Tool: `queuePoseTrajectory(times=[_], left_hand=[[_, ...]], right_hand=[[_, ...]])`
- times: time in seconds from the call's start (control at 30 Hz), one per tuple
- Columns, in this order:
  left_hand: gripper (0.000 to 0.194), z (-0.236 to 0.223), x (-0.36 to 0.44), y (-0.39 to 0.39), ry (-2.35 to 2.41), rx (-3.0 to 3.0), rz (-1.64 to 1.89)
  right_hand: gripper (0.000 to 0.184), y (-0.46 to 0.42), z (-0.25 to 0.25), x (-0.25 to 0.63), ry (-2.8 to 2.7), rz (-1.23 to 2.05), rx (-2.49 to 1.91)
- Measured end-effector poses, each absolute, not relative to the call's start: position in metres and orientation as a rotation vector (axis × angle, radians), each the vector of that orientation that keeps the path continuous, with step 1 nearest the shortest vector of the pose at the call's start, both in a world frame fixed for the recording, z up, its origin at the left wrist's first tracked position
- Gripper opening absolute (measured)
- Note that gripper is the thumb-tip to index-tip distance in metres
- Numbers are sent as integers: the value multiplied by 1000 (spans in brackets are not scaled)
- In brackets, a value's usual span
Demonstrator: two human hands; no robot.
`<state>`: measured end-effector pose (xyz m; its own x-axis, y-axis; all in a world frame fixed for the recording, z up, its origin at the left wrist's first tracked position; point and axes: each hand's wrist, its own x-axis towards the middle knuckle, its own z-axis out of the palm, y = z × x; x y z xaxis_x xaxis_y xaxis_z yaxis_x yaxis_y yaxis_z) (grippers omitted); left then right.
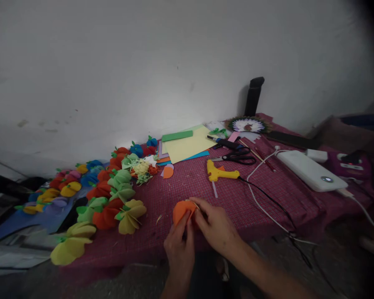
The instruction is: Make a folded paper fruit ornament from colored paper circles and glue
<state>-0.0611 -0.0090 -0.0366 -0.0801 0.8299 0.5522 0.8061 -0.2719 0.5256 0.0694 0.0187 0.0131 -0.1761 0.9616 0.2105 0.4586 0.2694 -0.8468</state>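
An orange folded-paper piece point(180, 211), rounded and layered, is held between my two hands above the table's front edge. My left hand point(180, 246) pinches it from below, with fingers pressed on its front. The fingers of my right hand point(214, 224) close on its right side, where a thin pale edge shows. Beyond my hands lies a yellow hot glue gun point(224, 173) with a clear glue stick point(215, 190) beside its nozzle end. Cut orange and lilac paper petals point(168, 171) rest farther left.
Finished paper pumpkins point(121, 178) in several colours crowd the left side. Coloured paper sheets point(187, 145), scissors point(239, 158) and a utility-knife-like tool point(226, 142) lie at the back. On the right are a white power bank point(311, 170) and trailing cables point(271, 193).
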Motion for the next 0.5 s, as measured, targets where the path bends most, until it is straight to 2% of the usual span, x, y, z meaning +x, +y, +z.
queuePoseTrajectory(times=[0.23,0.5], left_hand=[[30,-29,-64,-3,1913,2226,1335],[26,-28,-61,-2,1882,2154,1310]], right_hand=[[38,15,11,62,-2001,606,-1341],[41,16,12,62,-1992,584,-1380]])
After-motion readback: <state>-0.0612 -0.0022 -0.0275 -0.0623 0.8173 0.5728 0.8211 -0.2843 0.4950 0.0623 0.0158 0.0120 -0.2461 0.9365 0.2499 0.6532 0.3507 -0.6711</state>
